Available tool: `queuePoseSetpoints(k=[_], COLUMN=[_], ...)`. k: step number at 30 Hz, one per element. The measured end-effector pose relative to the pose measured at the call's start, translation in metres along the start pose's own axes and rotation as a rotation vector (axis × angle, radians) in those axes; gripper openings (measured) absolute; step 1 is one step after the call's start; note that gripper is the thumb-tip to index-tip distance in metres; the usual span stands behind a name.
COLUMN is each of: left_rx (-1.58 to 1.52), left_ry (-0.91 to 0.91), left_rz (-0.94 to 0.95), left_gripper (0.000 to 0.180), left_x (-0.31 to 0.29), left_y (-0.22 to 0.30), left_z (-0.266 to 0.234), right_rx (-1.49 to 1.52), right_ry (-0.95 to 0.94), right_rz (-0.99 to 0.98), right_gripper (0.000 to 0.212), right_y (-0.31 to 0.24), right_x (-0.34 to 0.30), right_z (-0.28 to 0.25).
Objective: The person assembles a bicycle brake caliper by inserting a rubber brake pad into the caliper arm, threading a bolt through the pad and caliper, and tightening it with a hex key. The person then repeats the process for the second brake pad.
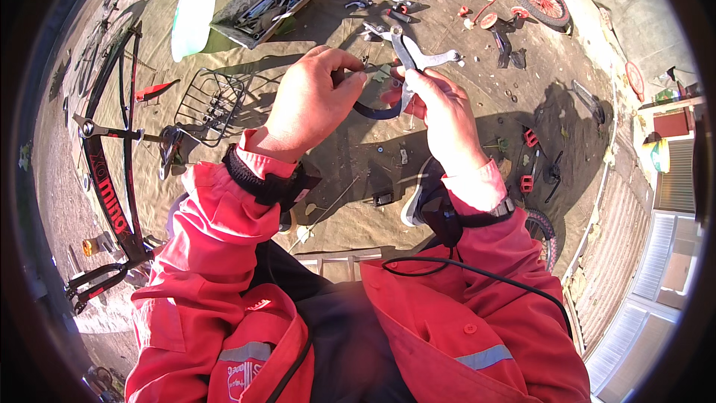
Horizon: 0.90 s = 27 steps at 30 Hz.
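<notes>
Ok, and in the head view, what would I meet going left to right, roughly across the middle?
Black bicycle frame → black wire rack → left grip → curved metal part → red pedals.

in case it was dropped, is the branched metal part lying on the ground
No, the right hand holds the branched metal part between thumb and fingers.
</notes>
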<state>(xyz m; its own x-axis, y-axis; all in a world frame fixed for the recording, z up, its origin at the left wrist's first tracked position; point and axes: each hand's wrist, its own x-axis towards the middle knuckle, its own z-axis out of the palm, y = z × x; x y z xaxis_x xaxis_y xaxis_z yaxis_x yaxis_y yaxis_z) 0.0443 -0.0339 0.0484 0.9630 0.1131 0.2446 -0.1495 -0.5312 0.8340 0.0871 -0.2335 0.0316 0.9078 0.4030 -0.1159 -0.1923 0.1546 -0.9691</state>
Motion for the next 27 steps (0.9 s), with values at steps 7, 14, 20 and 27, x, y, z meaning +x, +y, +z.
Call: queuePoseSetpoints(k=[7,14,20,27], left_rx=[0.054,0.051,0.062,-0.075], left_ry=[-0.021,-0.004,0.019,-0.090], left_rz=[0.037,0.087,0.122,0.018], left_gripper=[0.020,0.018,0.017,0.022], left_x=[0.000,0.002,0.003,0.000], left_y=[0.001,0.000,0.002,0.021], left_z=[-0.004,-0.005,-0.005,-0.019], right_rx=[0.020,-0.027,-0.026,0.078], right_ry=[-0.039,-0.078,-0.111,-0.196], right_rz=[0.009,0.031,0.047,0.054], right_gripper=[0.037,0.036,0.038,0.042], right_y=[-0.004,-0.011,-0.012,-0.013], right_x=[-0.002,-0.005,-0.005,-0.004], right_z=[0.000,0.000,-0.002,-0.016])
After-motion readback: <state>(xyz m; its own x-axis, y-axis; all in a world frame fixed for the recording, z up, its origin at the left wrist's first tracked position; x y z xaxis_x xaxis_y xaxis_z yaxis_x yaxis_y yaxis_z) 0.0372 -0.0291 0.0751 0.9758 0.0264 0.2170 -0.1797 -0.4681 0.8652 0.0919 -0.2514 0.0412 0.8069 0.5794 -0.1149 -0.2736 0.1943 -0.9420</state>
